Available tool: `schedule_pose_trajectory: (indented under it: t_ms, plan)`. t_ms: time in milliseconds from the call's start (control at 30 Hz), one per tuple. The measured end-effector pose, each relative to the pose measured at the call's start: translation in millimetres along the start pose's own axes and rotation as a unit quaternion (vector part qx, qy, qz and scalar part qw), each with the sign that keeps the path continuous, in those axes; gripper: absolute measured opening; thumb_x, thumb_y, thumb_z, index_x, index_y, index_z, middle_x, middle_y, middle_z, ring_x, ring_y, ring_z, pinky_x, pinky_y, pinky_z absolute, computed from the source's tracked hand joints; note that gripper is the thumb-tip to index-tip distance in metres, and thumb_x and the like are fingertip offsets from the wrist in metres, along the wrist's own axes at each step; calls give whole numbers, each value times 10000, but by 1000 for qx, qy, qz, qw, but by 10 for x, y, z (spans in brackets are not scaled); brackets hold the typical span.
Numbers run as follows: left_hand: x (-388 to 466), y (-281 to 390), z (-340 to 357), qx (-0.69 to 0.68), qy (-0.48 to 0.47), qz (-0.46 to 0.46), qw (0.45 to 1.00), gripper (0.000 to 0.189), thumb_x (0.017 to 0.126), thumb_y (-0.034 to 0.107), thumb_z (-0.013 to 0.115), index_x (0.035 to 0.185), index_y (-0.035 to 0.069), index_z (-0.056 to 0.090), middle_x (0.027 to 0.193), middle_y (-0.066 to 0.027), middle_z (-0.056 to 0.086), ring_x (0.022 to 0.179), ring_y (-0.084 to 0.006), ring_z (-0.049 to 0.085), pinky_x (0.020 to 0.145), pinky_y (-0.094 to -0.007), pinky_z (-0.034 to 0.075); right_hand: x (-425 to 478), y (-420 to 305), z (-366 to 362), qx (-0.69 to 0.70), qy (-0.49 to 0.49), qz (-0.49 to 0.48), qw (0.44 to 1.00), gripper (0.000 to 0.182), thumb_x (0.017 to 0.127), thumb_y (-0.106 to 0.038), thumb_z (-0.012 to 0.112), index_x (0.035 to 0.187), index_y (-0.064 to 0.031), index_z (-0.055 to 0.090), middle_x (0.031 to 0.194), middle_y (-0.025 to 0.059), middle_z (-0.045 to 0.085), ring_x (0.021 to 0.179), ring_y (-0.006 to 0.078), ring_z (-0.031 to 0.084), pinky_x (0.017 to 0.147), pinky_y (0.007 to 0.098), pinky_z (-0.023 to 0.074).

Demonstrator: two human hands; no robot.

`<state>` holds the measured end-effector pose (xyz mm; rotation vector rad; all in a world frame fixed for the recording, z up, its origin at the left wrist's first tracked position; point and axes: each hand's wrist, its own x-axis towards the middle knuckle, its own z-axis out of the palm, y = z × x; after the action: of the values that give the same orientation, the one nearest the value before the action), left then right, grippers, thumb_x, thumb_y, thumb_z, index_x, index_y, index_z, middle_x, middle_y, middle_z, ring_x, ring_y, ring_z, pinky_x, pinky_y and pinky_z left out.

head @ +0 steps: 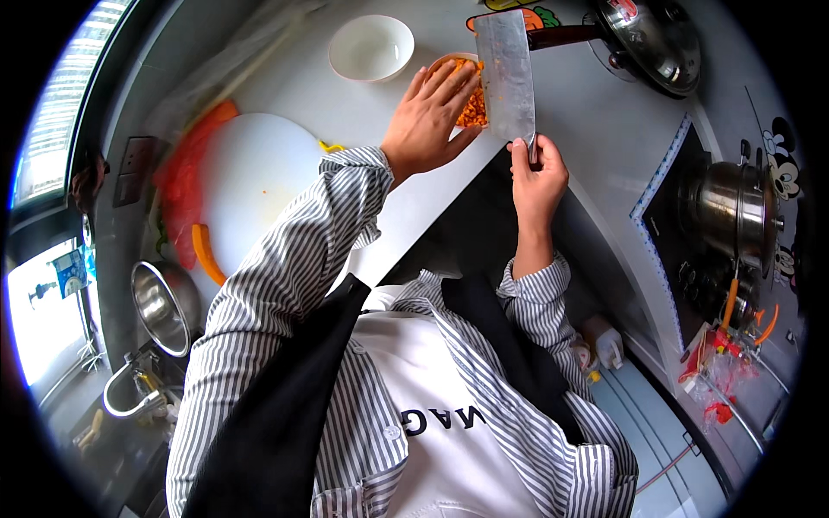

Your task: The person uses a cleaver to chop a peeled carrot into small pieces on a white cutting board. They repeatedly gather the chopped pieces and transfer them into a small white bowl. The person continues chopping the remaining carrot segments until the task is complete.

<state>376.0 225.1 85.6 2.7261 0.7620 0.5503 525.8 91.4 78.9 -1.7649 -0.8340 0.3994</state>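
My right hand [539, 171] grips the handle of a Chinese cleaver [507, 74], its broad steel blade pointing away from me with orange bits stuck to it. The blade's left edge meets the rim of a bowl filled with finely diced orange vegetable [474, 110], perhaps carrot. Over that bowl my left hand [435, 107] lies palm down with fingers extended, covering part of the dice and holding nothing. A round white cutting board [259, 175] lies to the left, with one small orange crumb on it.
A white bowl [371, 48] stands beyond my left hand. A red plastic bag [181, 188] and a curved orange piece [206, 252] flank the board. Far right are a lidded pan [651, 45] and a steel pot [725, 207]. A metal basin [162, 307] sits near the faucet [129, 395].
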Motion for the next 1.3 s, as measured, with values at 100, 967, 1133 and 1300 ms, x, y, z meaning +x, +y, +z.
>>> schedule_pose_trajectory:
  t_ms: [100,967,1133,1300]
  plan:
    - [74,-46,-8,-25,32,-9,999,690,941,463,550,1491,84,379,1549,-94,360,1465,-321,243,1186,-558,156,-25,42,27,27,-4,-2,1000,174,913,-104,668,999,46,646,783,34,700,568,36,530,511,206,435]
    - [60,-111,-104,31,-15,-31,999,667,850,235,668,1458,107,426,1504,-39,405,1397,-269,349,1191,-514,210,-127,-65,-106,9,-13,-5,1000,193,888,-74,694,1002,78,659,773,27,679,693,42,573,645,226,478]
    - [100,78,-207,0,23,27,999,672,847,242,679,1458,112,430,1511,-25,387,1407,-262,330,1193,-501,216,-131,-65,-61,41,-15,-10,999,202,883,-84,698,1005,72,659,775,40,687,694,47,585,652,237,489]
    - [-4,38,-77,78,-20,6,997,676,840,235,684,1455,108,434,1508,-27,383,1392,-251,344,1188,-500,231,-125,-52,-57,15,-7,0,1000,195,883,-77,696,1004,71,659,784,47,695,708,61,603,663,245,500]
